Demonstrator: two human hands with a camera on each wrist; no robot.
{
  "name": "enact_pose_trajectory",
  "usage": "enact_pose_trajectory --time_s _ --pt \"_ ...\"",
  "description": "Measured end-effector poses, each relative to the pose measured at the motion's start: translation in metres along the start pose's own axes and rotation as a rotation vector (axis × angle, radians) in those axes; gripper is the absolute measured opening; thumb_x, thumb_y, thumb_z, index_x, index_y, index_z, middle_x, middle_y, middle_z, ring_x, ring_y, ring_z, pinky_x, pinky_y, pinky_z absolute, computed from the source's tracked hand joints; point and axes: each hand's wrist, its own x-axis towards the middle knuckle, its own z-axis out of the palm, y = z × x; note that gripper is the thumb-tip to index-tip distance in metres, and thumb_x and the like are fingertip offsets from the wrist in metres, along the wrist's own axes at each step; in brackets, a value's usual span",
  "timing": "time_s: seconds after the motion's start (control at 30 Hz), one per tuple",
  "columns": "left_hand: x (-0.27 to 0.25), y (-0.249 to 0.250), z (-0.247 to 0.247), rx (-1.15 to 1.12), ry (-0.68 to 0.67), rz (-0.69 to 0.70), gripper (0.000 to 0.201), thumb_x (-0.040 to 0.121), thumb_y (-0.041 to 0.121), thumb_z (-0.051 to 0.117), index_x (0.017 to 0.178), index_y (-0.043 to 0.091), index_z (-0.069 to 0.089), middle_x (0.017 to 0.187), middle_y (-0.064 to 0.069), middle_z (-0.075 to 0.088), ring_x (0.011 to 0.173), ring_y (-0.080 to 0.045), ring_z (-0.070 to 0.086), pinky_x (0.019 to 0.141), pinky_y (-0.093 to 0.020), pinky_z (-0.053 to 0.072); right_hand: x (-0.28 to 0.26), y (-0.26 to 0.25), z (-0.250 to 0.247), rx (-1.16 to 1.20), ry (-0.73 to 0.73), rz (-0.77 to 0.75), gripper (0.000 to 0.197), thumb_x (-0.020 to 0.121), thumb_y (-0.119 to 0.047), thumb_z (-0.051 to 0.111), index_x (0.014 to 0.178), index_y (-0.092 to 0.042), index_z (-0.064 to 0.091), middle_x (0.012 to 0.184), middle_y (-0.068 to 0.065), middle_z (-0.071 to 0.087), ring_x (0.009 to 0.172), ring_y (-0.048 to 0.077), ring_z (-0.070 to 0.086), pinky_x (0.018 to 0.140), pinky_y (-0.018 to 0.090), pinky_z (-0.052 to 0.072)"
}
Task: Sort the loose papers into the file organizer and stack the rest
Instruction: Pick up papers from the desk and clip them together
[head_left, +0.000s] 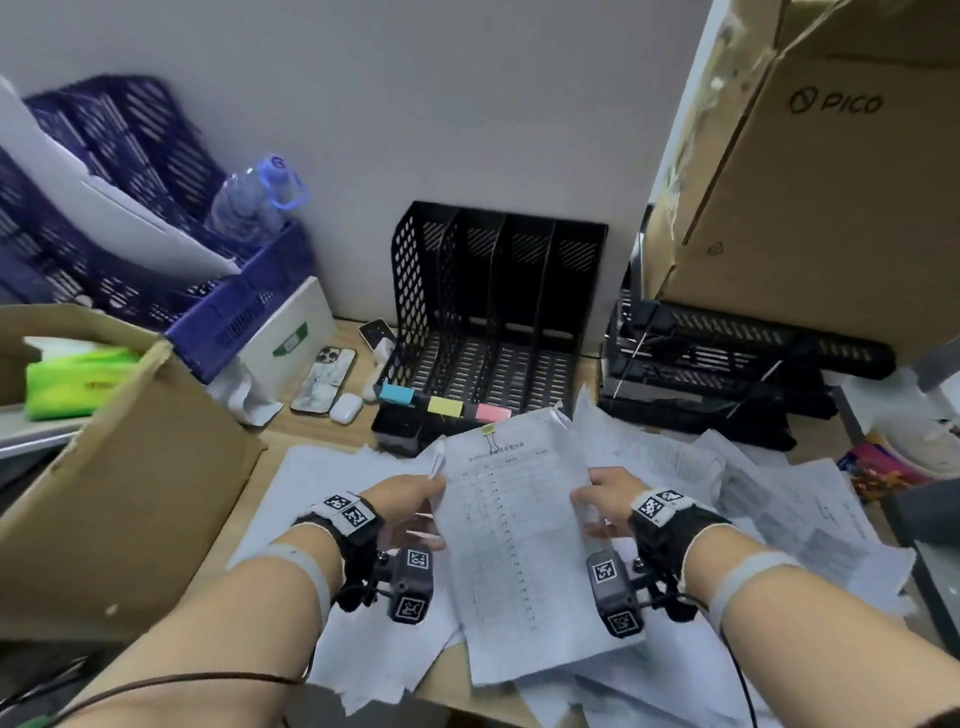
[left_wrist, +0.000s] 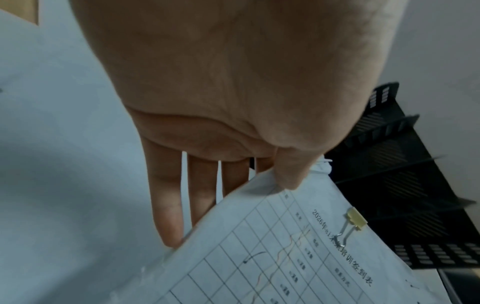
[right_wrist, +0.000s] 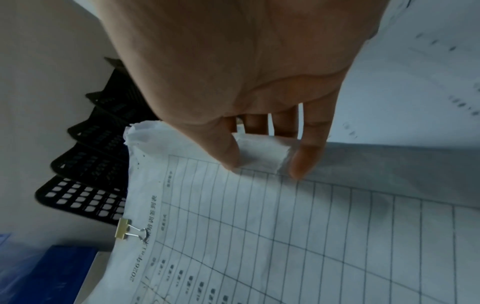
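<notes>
A clipped bundle of printed table sheets (head_left: 519, 530) with a yellow binder clip (head_left: 489, 429) at its top is held up over the desk. My left hand (head_left: 415, 499) pinches its left edge, thumb on top (left_wrist: 288, 174), fingers beneath. My right hand (head_left: 597, 499) pinches the right edge (right_wrist: 259, 152), thumb on the sheet, fingers behind. The black mesh file organizer (head_left: 493, 312) with several upright slots stands just beyond the bundle against the wall; blue, yellow and pink tags (head_left: 447, 405) mark its front. Loose papers (head_left: 769, 499) cover the desk below.
A large open cardboard box (head_left: 119, 467) sits at the left. Blue plastic baskets (head_left: 130, 234) with a water bottle (head_left: 254, 197) stand at the back left. A phone (head_left: 324, 379) and earbud case (head_left: 346, 407) lie near the organizer. Black trays (head_left: 727, 364) and a Pico carton (head_left: 831, 182) fill the right.
</notes>
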Motion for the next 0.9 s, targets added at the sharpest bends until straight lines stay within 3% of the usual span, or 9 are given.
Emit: enact_pose_trajectory --time_s 0.1,0.17,0.33,0.47,0.57,0.67,0.73,0.8,0.9 --pt "-0.007 -0.002 -0.023 -0.019 0.033 0.02 0.034 0.097 0.04 0.058 0.096 0.007 0.069 0.073 -0.006 0.073 0.066 -0.023 0.065 0.079 -0.04 0.058 0.0 -0.013 0.022 -0.025 0.035 -0.045 0.013 0.087 -0.005 0.058 0.092 -0.007 0.07 0.103 0.015 0.07 0.093 0.031 0.068 0.082 0.047 0.06" --pt "-0.008 -0.004 -0.037 0.006 0.004 0.056 0.035 0.093 0.041 0.064 0.108 0.009 0.069 0.088 -0.008 0.076 0.076 -0.024 0.068 0.081 -0.04 0.057 -0.001 -0.022 0.034 -0.007 0.046 -0.075 0.013 0.088 -0.006 0.058 0.093 -0.007 0.07 0.109 0.016 0.068 0.095 0.031 0.067 0.081 0.045 0.06" --pt "-0.009 -0.016 -0.061 -0.025 -0.083 0.119 0.042 0.084 0.031 0.077 0.118 0.009 0.067 0.11 -0.009 0.076 0.099 -0.026 0.072 0.08 -0.036 0.059 -0.004 -0.051 0.05 0.117 0.018 -0.144 0.013 0.093 -0.007 0.057 0.087 -0.013 0.067 0.107 0.01 0.068 0.089 0.024 0.064 0.07 0.034 0.056" --pt "-0.012 -0.017 -0.069 -0.008 -0.082 0.246 0.033 0.084 0.015 0.077 0.115 0.01 0.069 0.109 -0.01 0.076 0.101 -0.028 0.072 0.084 -0.039 0.059 -0.008 -0.088 0.057 0.271 -0.017 -0.246 0.016 0.095 -0.004 0.053 0.106 -0.001 0.065 0.116 0.014 0.068 0.103 0.027 0.065 0.074 0.036 0.058" --pt "-0.014 0.002 -0.075 -0.02 0.051 0.39 0.029 0.082 0.013 0.077 0.11 0.009 0.07 0.104 -0.013 0.075 0.101 -0.032 0.07 0.094 -0.05 0.055 -0.014 -0.129 0.059 0.254 0.062 -0.372 0.016 0.092 -0.012 0.06 0.108 -0.012 0.06 0.118 0.016 0.064 0.1 0.025 0.063 0.089 0.049 0.057" --pt "-0.018 0.034 -0.074 0.082 0.285 0.577 0.012 0.089 0.016 0.066 0.094 0.005 0.069 0.093 -0.014 0.073 0.084 -0.03 0.067 0.075 -0.038 0.059 -0.027 -0.177 0.054 0.156 0.241 -0.418 0.046 0.085 -0.032 0.069 0.123 -0.019 0.048 0.115 0.006 0.058 0.106 0.022 0.059 0.091 0.051 0.055" --pt "-0.022 0.059 -0.07 0.201 0.456 0.666 0.018 0.095 0.013 0.054 0.081 0.006 0.063 0.081 -0.014 0.066 0.073 -0.025 0.059 0.058 -0.026 0.045 -0.047 -0.207 0.051 0.216 0.151 -0.438 0.049 0.087 -0.043 0.065 0.125 -0.016 0.049 0.122 0.008 0.059 0.107 0.024 0.063 0.088 0.051 0.056" --pt "-0.027 0.077 -0.065 0.296 0.545 0.737 0.027 0.098 0.009 0.045 0.074 0.007 0.056 0.079 -0.015 0.06 0.074 -0.026 0.055 0.058 -0.027 0.035 -0.071 -0.234 0.048 0.23 0.002 -0.446 0.053 0.088 -0.054 0.058 0.122 -0.014 0.055 0.119 0.011 0.065 0.099 0.029 0.07 0.086 0.052 0.057" --pt "-0.032 0.098 -0.051 0.268 0.553 0.847 0.024 0.098 0.003 0.042 0.083 0.013 0.058 0.074 -0.005 0.058 0.069 -0.019 0.051 0.051 -0.025 0.032 -0.092 -0.266 0.039 0.136 -0.11 -0.457 0.06 0.085 -0.063 0.055 0.122 -0.016 0.053 0.113 0.012 0.069 0.09 0.034 0.074 0.083 0.054 0.058"
